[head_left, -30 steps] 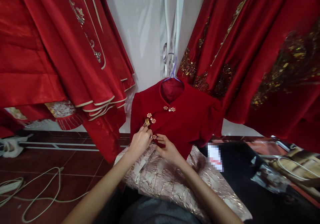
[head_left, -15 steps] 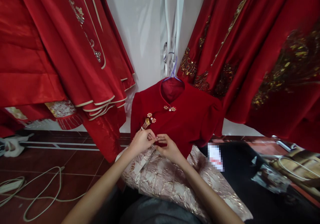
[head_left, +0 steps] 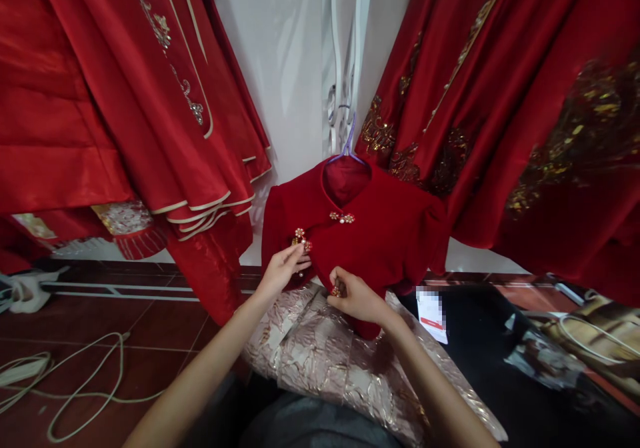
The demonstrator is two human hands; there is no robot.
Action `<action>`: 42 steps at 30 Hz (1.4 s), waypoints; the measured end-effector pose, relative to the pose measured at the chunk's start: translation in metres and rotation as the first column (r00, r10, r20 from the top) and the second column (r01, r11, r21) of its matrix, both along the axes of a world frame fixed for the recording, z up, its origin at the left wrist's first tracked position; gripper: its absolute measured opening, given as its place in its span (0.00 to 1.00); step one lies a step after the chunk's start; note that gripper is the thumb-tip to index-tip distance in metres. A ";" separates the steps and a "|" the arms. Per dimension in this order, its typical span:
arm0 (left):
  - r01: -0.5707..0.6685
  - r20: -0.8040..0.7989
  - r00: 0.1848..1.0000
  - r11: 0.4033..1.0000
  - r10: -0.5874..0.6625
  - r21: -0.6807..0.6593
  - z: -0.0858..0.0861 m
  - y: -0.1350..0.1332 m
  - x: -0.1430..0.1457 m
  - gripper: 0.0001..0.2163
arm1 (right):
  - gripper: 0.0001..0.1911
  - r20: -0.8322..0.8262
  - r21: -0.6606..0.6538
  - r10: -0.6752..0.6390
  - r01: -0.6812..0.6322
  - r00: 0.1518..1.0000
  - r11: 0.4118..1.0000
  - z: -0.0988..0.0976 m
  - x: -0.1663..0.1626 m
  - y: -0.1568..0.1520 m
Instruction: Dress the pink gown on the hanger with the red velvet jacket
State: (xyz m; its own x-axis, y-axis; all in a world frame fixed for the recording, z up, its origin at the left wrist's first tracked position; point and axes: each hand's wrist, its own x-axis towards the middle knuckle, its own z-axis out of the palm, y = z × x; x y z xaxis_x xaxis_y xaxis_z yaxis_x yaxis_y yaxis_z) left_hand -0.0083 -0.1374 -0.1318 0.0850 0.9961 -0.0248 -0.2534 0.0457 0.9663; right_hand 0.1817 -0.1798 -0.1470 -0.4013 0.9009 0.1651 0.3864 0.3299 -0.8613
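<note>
Clearly, the red velvet stand-collar jacket (head_left: pixel 385 235) hangs on a purple hanger (head_left: pixel 349 147), its hem over pink-and-gold brocade fabric (head_left: pixel 345 375). It has short, puffed sleeves, with a pearl-and-gold floral frog closure (head_left: pixel 342 218) at the neck and a similar side fastening (head_left: pixel 300 233). The right hand (head_left: pixel 357 296) clenches its front edge beside a gold ornament (head_left: pixel 339 289); the left hand (head_left: pixel 284 271) touches the side fastening, though whether it grips, I cannot tell. A clear plastic bag (head_left: pixel 545 361) holds dark, blurred contents.
</note>
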 end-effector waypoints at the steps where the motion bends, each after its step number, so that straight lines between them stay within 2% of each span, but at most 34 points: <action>1: -0.026 0.078 0.997 0.999 0.028 -0.018 0.000 0.000 0.002 0.11 | 0.10 0.006 0.010 0.007 -0.007 1.000 1.000 0.001 0.000 -0.001; 4: -0.049 0.221 0.973 0.995 0.066 -0.082 0.002 0.001 0.006 0.08 | 0.10 0.000 0.030 0.003 -0.003 1.000 1.000 0.001 -0.001 -0.002; 8: -0.047 0.273 0.958 0.988 0.087 -0.148 0.004 0.005 0.014 0.05 | 0.11 -0.001 0.033 0.015 -0.015 1.000 0.999 0.001 -0.002 -0.001; 13: -0.097 0.253 0.959 0.987 0.128 -0.131 0.002 0.011 0.023 0.07 | 0.10 0.015 0.015 0.018 -0.019 1.000 1.000 0.002 0.001 -0.001; 18: -0.203 0.154 0.963 0.971 0.221 -0.123 0.002 0.011 0.036 0.10 | 0.10 0.042 0.031 0.056 -0.057 0.998 0.998 0.003 0.001 -0.004; 20: -0.165 0.073 0.983 0.984 0.169 -0.062 0.008 0.011 0.044 0.11 | 0.11 0.068 0.017 0.091 -0.092 0.994 0.996 0.005 0.004 -0.005; 22: -0.075 -0.075 0.993 0.988 0.086 0.134 0.020 0.012 0.052 0.10 | 0.12 0.116 -0.013 0.138 -0.137 0.984 0.990 0.010 0.009 -0.006; 23: -0.028 -0.175 0.982 0.964 0.077 0.264 0.026 0.013 0.055 0.09 | 0.12 0.149 -0.030 0.156 -0.153 0.976 0.988 0.013 0.013 -0.007; 25: 0.062 -0.398 0.901 0.859 0.171 0.509 0.040 0.015 0.060 0.10 | 0.13 0.223 -0.067 0.175 -0.164 0.959 0.984 0.022 0.021 -0.010; 26: 0.111 -0.501 0.823 0.791 0.266 0.602 0.046 0.015 0.062 0.11 | 0.12 0.259 -0.085 0.179 -0.162 0.949 0.983 0.027 0.025 -0.012; 28: 0.226 -0.644 0.602 0.673 0.472 0.704 0.056 0.017 0.063 0.12 | 0.12 0.314 -0.115 0.191 -0.163 0.930 0.980 0.038 0.034 -0.016; 30: 0.332 -0.703 0.380 0.621 0.601 0.710 0.063 0.019 0.064 0.11 | 0.11 0.336 -0.132 0.211 -0.176 0.918 0.976 0.047 0.043 -0.019; 31: 0.366 -0.715 0.307 0.616 0.628 0.698 0.065 0.020 0.063 0.11 | 0.11 0.334 -0.135 0.219 -0.184 0.917 0.974 0.050 0.048 -0.021; 33: 0.414 -0.724 0.255 0.604 0.642 0.681 0.069 0.024 0.062 0.11 | 0.11 0.297 -0.146 0.228 -0.192 0.927 0.970 0.054 0.059 -0.023; 35: 0.463 -0.719 0.284 0.566 0.634 0.682 0.074 0.028 0.061 0.09 | 0.11 0.226 -0.188 0.235 -0.194 0.945 0.963 0.056 0.069 -0.025; 38: 0.516 -0.726 0.398 0.517 0.561 0.683 0.083 0.034 0.059 0.07 | 0.14 0.147 -0.241 0.219 -0.180 0.965 0.954 0.057 0.081 -0.027; 42: 0.506 -0.732 0.561 0.539 0.387 0.673 0.089 0.041 0.056 0.05 | 0.14 0.138 -0.184 0.152 -0.125 0.979 0.975 0.056 0.083 -0.027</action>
